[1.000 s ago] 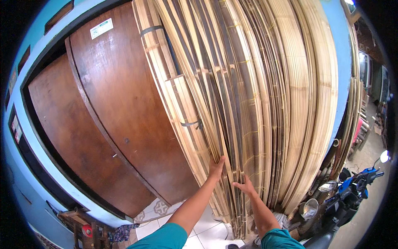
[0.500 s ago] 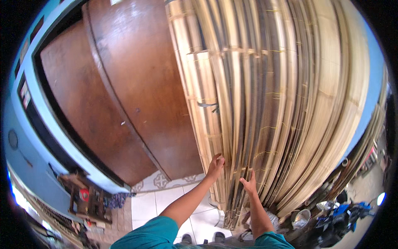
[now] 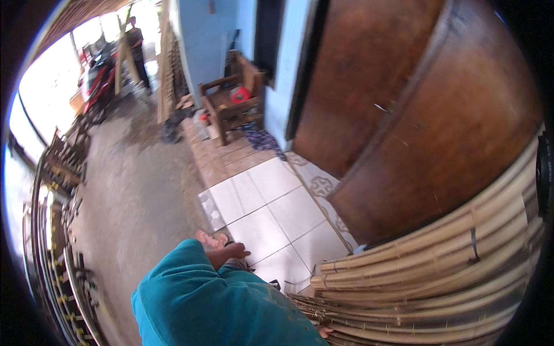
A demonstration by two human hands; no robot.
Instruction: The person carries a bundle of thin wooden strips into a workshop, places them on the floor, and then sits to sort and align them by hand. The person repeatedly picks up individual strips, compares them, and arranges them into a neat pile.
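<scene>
A stack of long bamboo strips, tied into bundles, leans across the lower right, its cut ends near my body. My teal sleeve fills the lower middle. My left hand comes out of it over the white floor tiles, away from the bamboo, fingers loosely spread and holding nothing. Only a fingertip of my right hand shows at the bottom edge, against the bamboo ends; its grip is hidden. Pink toes or a sandal show just above the sleeve.
Large brown wooden panels lean on the blue wall behind the bamboo. A wooden chair stands by the wall. Farther off are a red motorbike and a standing person. More bamboo frames line the left.
The view has swung from the upright bamboo down and to the left, onto floor and yard. My left hand has come off the bamboo; the right hand has dropped almost out of sight.
</scene>
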